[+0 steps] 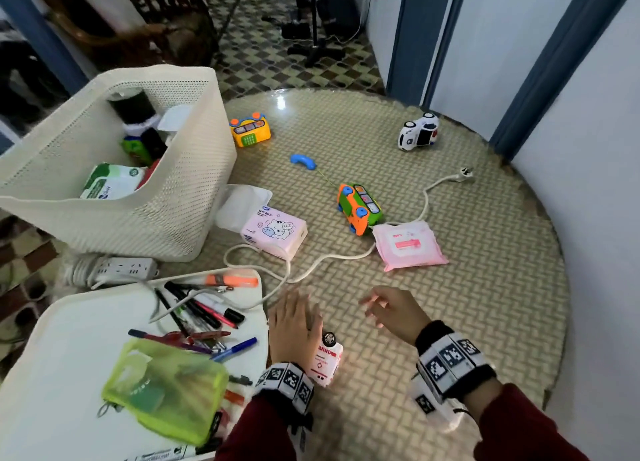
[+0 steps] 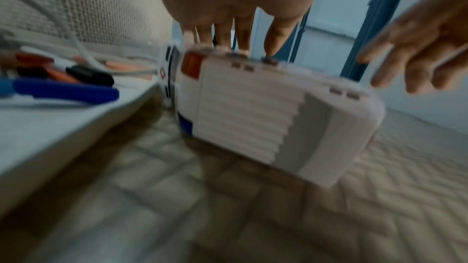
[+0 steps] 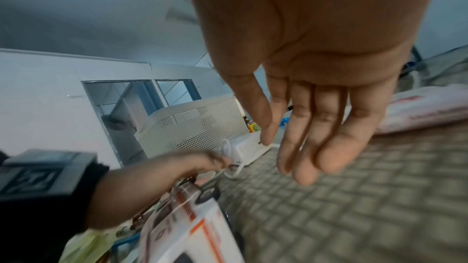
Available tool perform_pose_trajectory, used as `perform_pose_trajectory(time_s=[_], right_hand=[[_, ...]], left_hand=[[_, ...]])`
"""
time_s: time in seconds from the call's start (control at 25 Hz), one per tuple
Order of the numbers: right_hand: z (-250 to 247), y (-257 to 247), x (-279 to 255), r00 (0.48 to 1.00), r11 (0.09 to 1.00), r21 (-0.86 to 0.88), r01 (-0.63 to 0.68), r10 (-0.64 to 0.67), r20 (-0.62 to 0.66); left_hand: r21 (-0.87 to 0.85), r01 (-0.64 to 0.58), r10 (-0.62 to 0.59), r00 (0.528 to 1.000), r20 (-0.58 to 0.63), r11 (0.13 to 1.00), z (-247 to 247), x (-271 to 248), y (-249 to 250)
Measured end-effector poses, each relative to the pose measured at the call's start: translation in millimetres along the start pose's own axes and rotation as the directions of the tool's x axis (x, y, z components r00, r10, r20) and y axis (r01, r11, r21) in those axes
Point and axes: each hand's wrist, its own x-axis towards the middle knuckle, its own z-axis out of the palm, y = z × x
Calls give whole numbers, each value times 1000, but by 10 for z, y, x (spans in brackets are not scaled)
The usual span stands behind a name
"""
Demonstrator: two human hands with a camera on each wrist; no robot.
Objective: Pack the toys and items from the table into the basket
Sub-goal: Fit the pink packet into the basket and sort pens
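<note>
Under the left hand: a white ambulance toy point(image 1: 323, 358) lies on its side on the table point(image 1: 467, 287), one wheel up.
Left hand point(image 1: 294, 325): flat over the ambulance, fingers straight and reaching past it; the left wrist view shows the fingertips point(image 2: 272, 47) at the toy's far edge. Too blurred to tell whether they press or only hover; nothing is clasped.
Right hand point(image 1: 394, 310): just right of the left hand, above the table, fingers loosely extended, holding nothing.
Left of the left hand: a white lid point(image 1: 69, 339) bearing scattered pens point(image 1: 204, 311) and a green mesh pouch point(image 1: 166, 388).
Ahead and left of the hands: the basket point(image 1: 194, 183), already holding a wipes pack and some toys; a power strip point(image 1: 124, 270) lies against its near wall, its cable point(image 1: 311, 268) looping across the table.
Ahead of the hands: a pink tissue pack point(image 1: 275, 230), a pink wipes pouch point(image 1: 408, 247), and a green-and-orange bus toy point(image 1: 360, 207) touching that pouch.
Farther ahead: a blue handset point(image 1: 303, 160), a yellow toy phone point(image 1: 250, 129) beside the basket, and a white car point(image 1: 418, 132) tipped on its side.
</note>
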Motion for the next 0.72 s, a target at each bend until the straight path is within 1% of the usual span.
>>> perform_pose_trajectory(time_s=[0.04, 0.12, 0.24, 0.4, 0.52, 0.56, 0.72], right_hand=[[-28, -78, 149, 1000, 999, -23, 25, -25, 15], [-72, -248, 449, 997, 994, -83, 69, -66, 41], [-10, -476, 929, 992, 986, -119, 118, -111, 61], [210, -702, 1547, 988, 970, -186, 157, -154, 30], [418, -770, 1938, 982, 952, -248, 181, -187, -1], [483, -789, 2038, 985, 945, -282, 168, -169, 19], [654, -782, 2323, 992, 893, -444, 77, -23, 127]], left_hand=[[22, 0, 0, 1000, 22, 1000, 16, -4, 10], [29, -10, 10, 1000, 11, 1000, 31, -23, 24], [62, 20, -22, 999, 32, 998, 59, -46, 12], [121, 59, -62, 998, 21, 991, 71, -12, 25], [123, 34, -30, 999, -28, 992, 87, -38, 1], [132, 33, -29, 999, -34, 991, 87, -44, 2], [151, 51, -45, 998, -47, 987, 97, -24, 1]])
